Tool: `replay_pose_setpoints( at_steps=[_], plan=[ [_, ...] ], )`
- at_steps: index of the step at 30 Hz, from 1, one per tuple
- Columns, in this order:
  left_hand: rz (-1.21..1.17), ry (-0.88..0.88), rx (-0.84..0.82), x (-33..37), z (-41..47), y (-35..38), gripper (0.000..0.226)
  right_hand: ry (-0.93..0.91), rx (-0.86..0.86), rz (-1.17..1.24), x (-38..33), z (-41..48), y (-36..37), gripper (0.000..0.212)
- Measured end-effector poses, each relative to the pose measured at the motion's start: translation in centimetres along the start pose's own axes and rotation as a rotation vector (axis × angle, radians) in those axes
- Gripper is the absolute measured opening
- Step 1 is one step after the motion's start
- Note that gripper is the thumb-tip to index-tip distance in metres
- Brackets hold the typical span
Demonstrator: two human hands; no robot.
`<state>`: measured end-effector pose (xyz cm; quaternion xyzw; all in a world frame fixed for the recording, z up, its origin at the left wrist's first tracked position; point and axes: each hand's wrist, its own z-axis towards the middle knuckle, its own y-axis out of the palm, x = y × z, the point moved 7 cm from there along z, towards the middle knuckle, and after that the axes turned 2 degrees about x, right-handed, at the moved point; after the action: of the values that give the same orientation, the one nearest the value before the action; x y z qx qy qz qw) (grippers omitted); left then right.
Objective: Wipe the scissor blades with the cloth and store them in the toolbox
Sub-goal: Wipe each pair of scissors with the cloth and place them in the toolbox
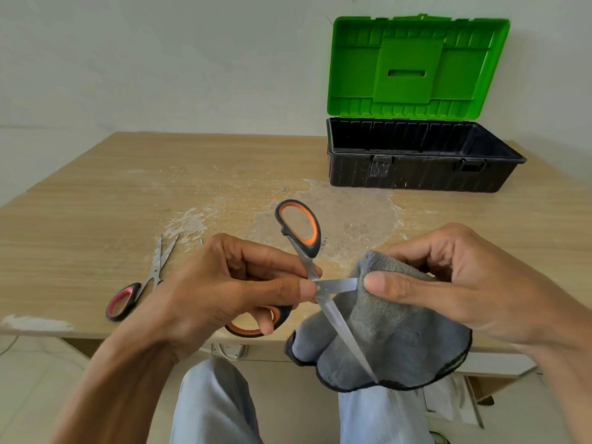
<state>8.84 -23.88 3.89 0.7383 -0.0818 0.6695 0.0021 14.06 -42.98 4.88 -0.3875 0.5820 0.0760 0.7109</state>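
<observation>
A second, pink-handled pair of scissors (155, 274) lies on the bench (96, 200) at nine o'clock from the hands, blades slightly apart, untouched by either hand.

The left hand (230, 283) has its fingers curled round the orange-handled scissors (340, 328), with the thumb pressed at the pivot, not through the loops. One handle sticks up toward twelve o'clock; the other shows beneath the fingers. The blades stand wide apart. One points to three o'clock into the grey cloth (390, 341); the other runs bare toward five o'clock, in front of the cloth and above the lap.

The right hand (455, 283) pinches the cloth round the three o'clock blade, thumb on top.

The toolbox (416, 174) sits on the bench at one o'clock, well apart, lid raised.

Wiping looks to be in hand, with storage not yet begun. Likely risks:
- Because the hold is at the pivot, the blades could swing shut on the fingers.
- If the cloth bunches thin or slides off, the thumb could meet the edge.
- A hard pull could send the bare tip toward the right wrist or the thigh.
</observation>
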Motion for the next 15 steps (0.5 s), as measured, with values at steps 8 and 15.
replay_pose_setpoints(
  at_steps=[8, 15],
  plan=[
    [-0.042, 0.004, 0.030, -0.1, 0.9, -0.6, 0.030, 0.003, 0.008, 0.009, -0.5, 0.6, -0.3, 0.019],
    [-0.119, 0.006, 0.088, -0.2, 1.2, -1.3, 0.029, 0.042, 0.134, 0.030, -0.2, 0.2, -2.5, 0.028]
  ],
)
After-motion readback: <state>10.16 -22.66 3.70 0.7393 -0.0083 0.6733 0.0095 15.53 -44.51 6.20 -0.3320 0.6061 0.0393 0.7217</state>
